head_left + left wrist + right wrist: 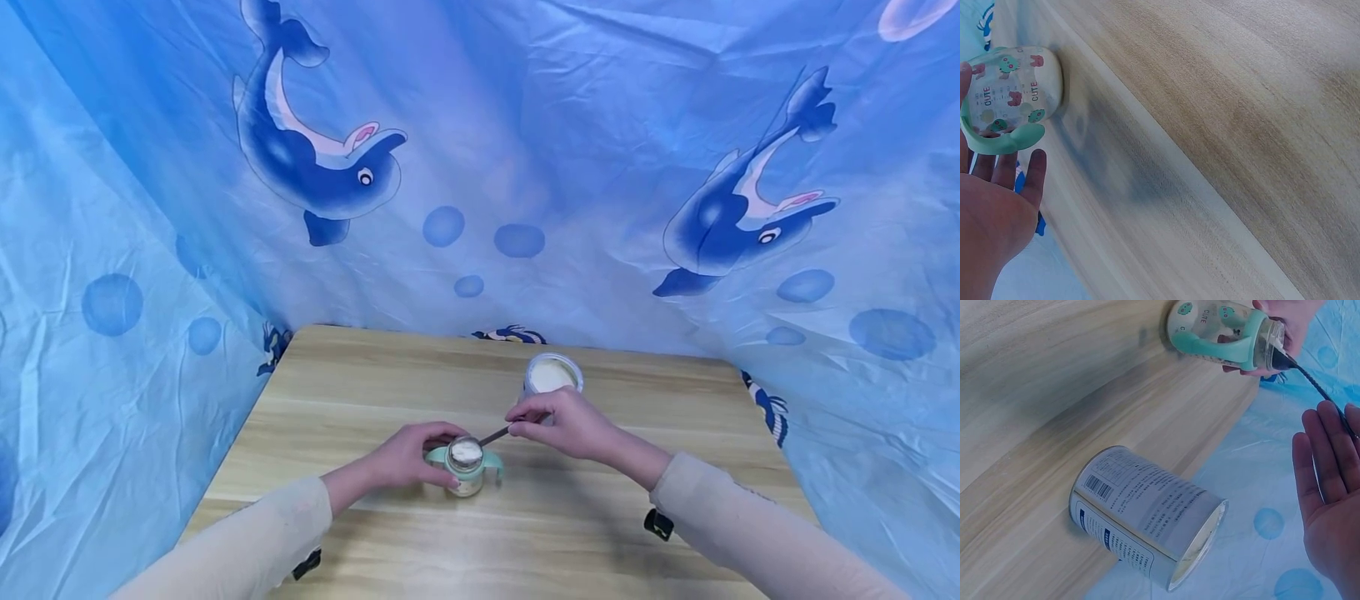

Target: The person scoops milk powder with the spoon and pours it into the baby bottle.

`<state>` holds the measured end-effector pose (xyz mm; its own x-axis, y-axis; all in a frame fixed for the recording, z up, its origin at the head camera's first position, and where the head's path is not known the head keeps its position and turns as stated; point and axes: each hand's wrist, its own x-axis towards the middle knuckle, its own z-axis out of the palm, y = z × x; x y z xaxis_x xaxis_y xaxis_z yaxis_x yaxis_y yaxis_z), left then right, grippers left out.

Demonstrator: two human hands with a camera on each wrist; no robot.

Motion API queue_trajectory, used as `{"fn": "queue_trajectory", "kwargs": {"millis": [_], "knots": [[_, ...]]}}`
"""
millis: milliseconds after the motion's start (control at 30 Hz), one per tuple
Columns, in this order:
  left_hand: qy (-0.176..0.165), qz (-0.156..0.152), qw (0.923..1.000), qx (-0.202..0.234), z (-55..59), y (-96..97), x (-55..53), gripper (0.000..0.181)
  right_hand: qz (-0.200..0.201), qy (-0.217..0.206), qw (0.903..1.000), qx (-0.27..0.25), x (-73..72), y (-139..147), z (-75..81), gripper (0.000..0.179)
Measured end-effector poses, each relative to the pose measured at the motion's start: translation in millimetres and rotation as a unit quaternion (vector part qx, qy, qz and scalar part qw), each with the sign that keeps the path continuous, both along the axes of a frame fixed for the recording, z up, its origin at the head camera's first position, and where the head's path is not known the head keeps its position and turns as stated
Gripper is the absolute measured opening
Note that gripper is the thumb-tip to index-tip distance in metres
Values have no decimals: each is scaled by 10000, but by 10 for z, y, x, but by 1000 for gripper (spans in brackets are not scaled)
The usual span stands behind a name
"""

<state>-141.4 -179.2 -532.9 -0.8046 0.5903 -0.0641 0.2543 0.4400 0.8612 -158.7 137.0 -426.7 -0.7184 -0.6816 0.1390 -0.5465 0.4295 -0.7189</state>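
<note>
A small clear baby bottle (467, 486) with mint-green handles and printed cartoon figures (1015, 99) stands uncapped on the table. My left hand (411, 457) holds it from the left, thumb on the near side and fingers round the far side. From the right, my right hand (572, 425) pinches the handle of a dark spoon (492, 437). The spoon's bowl (1282, 360) lies at the bottle's mouth, and white powder (467, 452) shows there. Behind the right hand stands an open can (1147, 512) of pale powder, its near side partly hidden by that hand in the head view.
The wood-grain table (360, 375) carries the bottle and can. A blue cloth (480, 150) with dolphins and bubbles hangs behind it and along both sides. The can stands near the table's back edge, a short way behind and right of the bottle.
</note>
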Motion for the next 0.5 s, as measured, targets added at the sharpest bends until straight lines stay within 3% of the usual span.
{"fn": "queue_trajectory", "kwargs": {"millis": [500], "knots": [[-36, 17, 10000, 77, 16, 7, -41, 71, 157, 906, 9958, 9, 5, -27, 2, 11]]}}
